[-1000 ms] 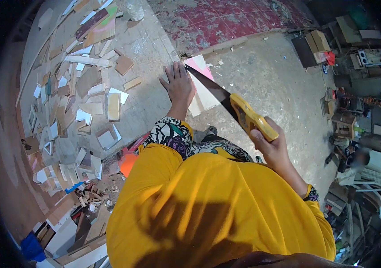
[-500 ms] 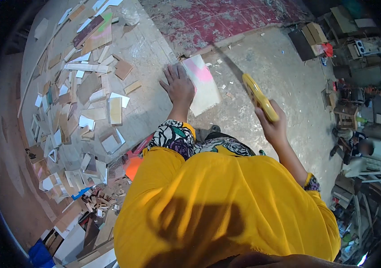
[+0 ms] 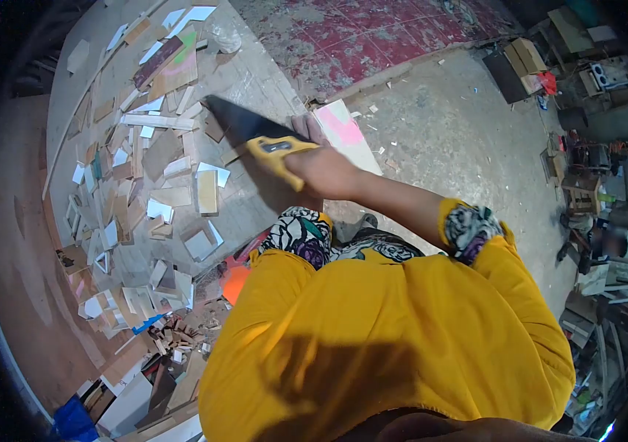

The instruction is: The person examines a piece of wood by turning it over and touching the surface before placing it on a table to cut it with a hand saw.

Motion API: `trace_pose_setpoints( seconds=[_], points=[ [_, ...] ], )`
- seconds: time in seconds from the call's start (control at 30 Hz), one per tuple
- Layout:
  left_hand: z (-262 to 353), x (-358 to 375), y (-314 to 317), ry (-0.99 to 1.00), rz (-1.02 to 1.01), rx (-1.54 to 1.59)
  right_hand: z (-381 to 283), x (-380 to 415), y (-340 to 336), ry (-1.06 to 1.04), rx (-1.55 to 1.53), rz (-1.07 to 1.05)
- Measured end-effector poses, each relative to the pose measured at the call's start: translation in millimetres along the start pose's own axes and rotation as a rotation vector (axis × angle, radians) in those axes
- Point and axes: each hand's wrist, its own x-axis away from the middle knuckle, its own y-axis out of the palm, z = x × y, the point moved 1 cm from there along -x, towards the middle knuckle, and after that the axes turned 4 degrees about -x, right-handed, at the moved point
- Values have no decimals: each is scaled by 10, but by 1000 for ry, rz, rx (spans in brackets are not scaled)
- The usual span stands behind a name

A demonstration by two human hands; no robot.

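Note:
My right hand (image 3: 332, 173) is closed round the yellow handle (image 3: 273, 151) of a handsaw. The saw's dark blade (image 3: 244, 121) points up and left, above the worktable. Beneath the saw and my right hand lies my left hand (image 3: 309, 127), mostly hidden. Only its fingers show, lying flat by the left edge of a pale board (image 3: 347, 132) with a pink paint patch. That board juts past the right edge of the worktable (image 3: 259, 74). The blade is apart from the board.
Several wood offcuts (image 3: 174, 195) cover the left of the worktable. A clear container (image 3: 227, 38) stands near its far edge. Cardboard boxes (image 3: 524, 59) are at the upper right. Another person (image 3: 601, 243) is at the far right among stacked furniture parts. Scrap wood lies lower left.
My right hand has swung the saw from the right of the board leftward, across my left hand and over the worktable. My left hand stays by the board. The view has shifted slightly.

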Motion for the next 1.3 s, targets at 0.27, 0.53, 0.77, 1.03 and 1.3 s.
trace_pose_setpoints(
  seconds=[0.27,0.53,0.77,1.03,1.3],
  points=[
    [-569,-138,371,139,-106,2453,170,-488,614,-147,-161,-62],
    [-397,-181,314,189,-95,2521,1253,152,395,496,82,714],
    [-437,-177,306,123,-94,2532,2002,631,776,815,-1297,256],
    [-427,-265,276,-193,-160,2864,1873,507,524,628,-1422,243],
    [-641,-624,576,-517,-1081,3949,1662,129,-415,621,-1486,110]
  ],
)
